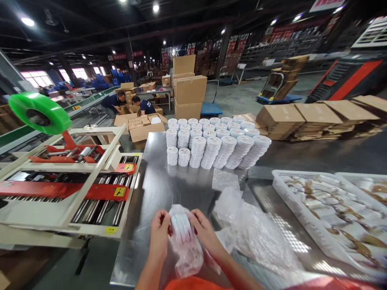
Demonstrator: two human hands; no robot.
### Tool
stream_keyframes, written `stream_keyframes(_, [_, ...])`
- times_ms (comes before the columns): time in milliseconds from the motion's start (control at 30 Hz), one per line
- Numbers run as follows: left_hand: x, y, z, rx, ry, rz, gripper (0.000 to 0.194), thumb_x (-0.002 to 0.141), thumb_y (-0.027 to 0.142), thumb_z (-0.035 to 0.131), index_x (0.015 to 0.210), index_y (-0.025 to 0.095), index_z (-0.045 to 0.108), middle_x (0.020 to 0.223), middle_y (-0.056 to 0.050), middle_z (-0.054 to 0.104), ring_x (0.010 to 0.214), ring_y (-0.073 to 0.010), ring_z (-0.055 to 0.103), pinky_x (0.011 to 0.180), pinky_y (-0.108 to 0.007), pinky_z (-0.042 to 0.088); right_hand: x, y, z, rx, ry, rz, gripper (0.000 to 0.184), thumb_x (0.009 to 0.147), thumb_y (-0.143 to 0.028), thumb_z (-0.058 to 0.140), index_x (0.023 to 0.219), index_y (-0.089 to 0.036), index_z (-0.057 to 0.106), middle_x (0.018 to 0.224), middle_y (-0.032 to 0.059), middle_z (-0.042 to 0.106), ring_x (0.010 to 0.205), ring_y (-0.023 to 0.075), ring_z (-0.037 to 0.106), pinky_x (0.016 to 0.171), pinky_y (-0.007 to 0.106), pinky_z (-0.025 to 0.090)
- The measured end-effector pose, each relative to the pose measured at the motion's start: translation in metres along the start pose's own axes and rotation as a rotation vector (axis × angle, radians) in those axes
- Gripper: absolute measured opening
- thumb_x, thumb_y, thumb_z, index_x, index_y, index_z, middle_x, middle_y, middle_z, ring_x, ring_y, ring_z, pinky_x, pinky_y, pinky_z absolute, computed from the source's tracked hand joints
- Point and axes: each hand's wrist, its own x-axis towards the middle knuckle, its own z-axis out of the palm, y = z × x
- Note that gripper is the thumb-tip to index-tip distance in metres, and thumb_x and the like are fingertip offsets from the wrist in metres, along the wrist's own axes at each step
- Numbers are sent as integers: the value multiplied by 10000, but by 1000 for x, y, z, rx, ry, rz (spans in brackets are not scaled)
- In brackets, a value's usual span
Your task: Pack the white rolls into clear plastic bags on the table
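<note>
Both my hands grip a stack of flat white round discs that sits inside a clear plastic bag over the near edge of the steel table. My left hand clasps the stack's left side and my right hand clasps its right side. The bag's loose end hangs down toward me. Just right of my hands lies a heap of empty clear plastic bags.
Several stacks of white discs stand at the table's far end. White crates with wrapped items fill the right. A carton-sealing machine with a green tape roll stands left. Two people bend over cartons beyond.
</note>
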Motion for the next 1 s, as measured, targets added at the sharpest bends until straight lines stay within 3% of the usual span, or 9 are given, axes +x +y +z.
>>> stream_keyframes(133, [7,-2,-5,118,-20,4,245,749,407,605,691,213,467,520,92,412,432,-74,375,436,-220,305,15,-15,-25,-329,-23,-171,204,854,-372,429,706,-230,431,609,-51,427,584,139,408,586,300,319])
stream_keyframes(333, [23,-8,2,178,-108,4,203,746,390,600,720,213,506,518,88,449,459,-87,414,463,-216,349,33,-13,-41,-365,28,-196,153,846,-340,397,735,-240,431,652,-35,466,626,156,459,620,311,369])
stream_keyframes(433, [39,-18,15,175,-123,-26,215,712,367,643,673,192,524,581,56,506,545,-95,472,515,-209,399,45,-4,-49,-389,82,-143,129,800,-310,405,689,-244,408,647,-26,456,643,170,461,642,328,371])
stream_keyframes(600, [53,-38,49,42,-168,-96,259,717,395,687,710,190,529,723,43,530,711,-114,557,654,-237,499,55,1,-66,-411,135,-134,154,848,-347,355,741,-250,410,719,-11,479,719,186,481,707,332,382])
stream_keyframes(767, [47,-85,66,-169,-59,-371,186,793,324,623,769,204,484,790,6,623,712,-123,627,687,-276,540,59,28,-60,-495,152,-58,123,853,-271,397,743,-242,444,769,13,525,761,189,502,735,328,365])
stream_keyframes(900, [30,-122,61,-231,97,-621,157,791,112,551,691,198,467,650,-18,628,590,-134,643,671,-291,554,51,58,-45,-591,72,56,211,749,-140,532,609,-232,403,536,-37,433,546,137,429,578,288,283])
stream_keyframes(1000, [22,-132,56,-241,147,-703,202,782,72,541,663,202,444,574,-35,630,546,-145,645,592,-258,530,62,57,-41,-634,-1,36,170,768,-170,564,639,-224,467,552,-35,533,529,131,486,533,264,280])
